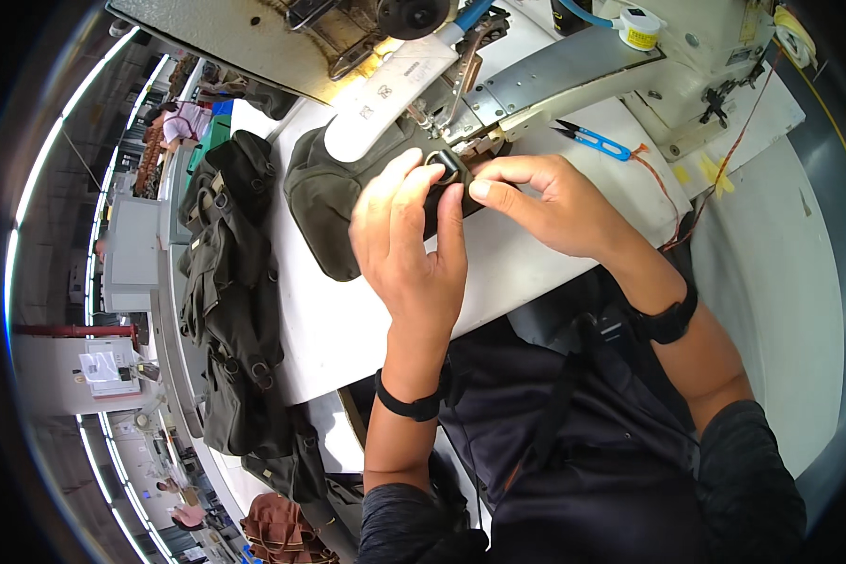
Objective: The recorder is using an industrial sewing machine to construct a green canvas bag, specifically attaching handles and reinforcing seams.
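Observation:
A dark olive fabric bag (pixel 324 221) lies on the white table under the sewing machine's (pixel 526 89) needle area. A small dark metal ring or buckle (pixel 448 165) stands up on it, beside the machine's foot. My left hand (pixel 406 235) is closed around this ring, thumb on the near side and fingers at its left. My right hand (pixel 562 209) pinches the edge of the fabric just right of the ring, with thumb and forefinger close together. The fingertips partly hide the ring and the cloth beneath.
Blue thread snips (pixel 594 141) lie right of the machine arm, by an orange cord (pixel 663 188). A row of dark olive bags (pixel 230 282) hangs along the left. Reddish-brown bags (pixel 282 531) sit at lower left. Other people (pixel 183 122) are far off to the left.

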Demonstrator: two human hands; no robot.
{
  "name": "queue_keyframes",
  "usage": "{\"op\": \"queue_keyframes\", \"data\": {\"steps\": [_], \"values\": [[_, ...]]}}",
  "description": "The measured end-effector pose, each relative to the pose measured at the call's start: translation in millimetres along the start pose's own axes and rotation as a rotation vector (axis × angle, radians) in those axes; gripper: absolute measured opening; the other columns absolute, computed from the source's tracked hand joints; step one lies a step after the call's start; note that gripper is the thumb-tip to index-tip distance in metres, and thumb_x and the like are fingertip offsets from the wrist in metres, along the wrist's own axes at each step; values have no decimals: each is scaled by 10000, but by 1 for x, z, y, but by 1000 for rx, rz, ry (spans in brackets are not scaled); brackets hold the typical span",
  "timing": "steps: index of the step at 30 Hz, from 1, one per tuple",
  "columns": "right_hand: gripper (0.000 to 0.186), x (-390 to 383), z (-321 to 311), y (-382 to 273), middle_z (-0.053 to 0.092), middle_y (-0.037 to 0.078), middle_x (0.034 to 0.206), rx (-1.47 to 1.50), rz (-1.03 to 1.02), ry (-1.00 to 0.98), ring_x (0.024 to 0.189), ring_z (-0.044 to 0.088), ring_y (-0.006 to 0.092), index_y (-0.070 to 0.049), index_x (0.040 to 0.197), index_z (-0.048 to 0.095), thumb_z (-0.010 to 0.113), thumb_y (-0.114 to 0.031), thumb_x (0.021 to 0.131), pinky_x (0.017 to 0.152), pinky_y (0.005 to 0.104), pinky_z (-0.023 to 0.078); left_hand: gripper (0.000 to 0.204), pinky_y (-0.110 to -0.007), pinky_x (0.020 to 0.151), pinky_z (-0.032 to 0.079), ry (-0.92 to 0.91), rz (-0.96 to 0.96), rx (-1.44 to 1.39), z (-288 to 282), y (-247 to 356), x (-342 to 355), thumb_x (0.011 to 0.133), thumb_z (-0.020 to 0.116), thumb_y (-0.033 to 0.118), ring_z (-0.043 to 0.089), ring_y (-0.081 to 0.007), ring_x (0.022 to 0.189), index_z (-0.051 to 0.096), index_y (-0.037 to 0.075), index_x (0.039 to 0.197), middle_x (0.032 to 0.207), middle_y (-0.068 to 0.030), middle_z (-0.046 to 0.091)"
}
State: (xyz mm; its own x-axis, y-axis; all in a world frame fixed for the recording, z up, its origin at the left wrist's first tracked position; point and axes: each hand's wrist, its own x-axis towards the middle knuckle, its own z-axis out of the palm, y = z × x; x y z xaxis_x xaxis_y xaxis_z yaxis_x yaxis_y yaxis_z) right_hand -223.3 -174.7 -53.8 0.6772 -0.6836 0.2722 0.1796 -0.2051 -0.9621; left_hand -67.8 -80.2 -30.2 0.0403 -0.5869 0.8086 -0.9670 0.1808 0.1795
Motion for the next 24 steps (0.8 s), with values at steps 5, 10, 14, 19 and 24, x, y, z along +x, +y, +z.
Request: {"op": "queue_keyframes", "data": {"steps": [5,10,14,19,24], "values": [[218,-8,10,4,721,35,961,179,-73,22,909,623,93,43,1093,719,664,-155,1020,834,270,511,243,-344,919,552,107,-186,-263,15,10,-5,898,781,20,716,-256,1023,683,7,1120,1172,-162,720],[213,-15,20,-4,737,50,969,189,-61,115,899,633,87,54,1102,732,686,-128,1002,812,260,520,145,-313,892,584,99,-460,-572,14,10,-5,938,740,-8,713,-173,995,654,-28,1053,1184,-161,718],[222,-10,21,-8,755,61,1013,245,-52,172,938,653,91,66,1118,739,695,-112,992,840,254,528,111,-312,870,594,117,-425,-582,19,7,0,942,723,-7,724,-189,988,652,-33,1022,1192,-178,714],[234,-6,22,-9,756,54,1021,237,-61,187,946,653,85,74,1132,735,702,-106,986,846,245,529,112,-318,873,593,122,-462,-591,21,6,4,943,715,0,728,-195,980,653,-37,1029,1197,-185,711],[228,0,23,-9,758,28,936,203,-54,242,869,641,53,53,1096,748,703,-128,965,778,234,526,98,-313,873,589,110,-534,-636,22,3,8,955,697,2,725,-179,984,639,-43,1020,1187,-180,715]]}}
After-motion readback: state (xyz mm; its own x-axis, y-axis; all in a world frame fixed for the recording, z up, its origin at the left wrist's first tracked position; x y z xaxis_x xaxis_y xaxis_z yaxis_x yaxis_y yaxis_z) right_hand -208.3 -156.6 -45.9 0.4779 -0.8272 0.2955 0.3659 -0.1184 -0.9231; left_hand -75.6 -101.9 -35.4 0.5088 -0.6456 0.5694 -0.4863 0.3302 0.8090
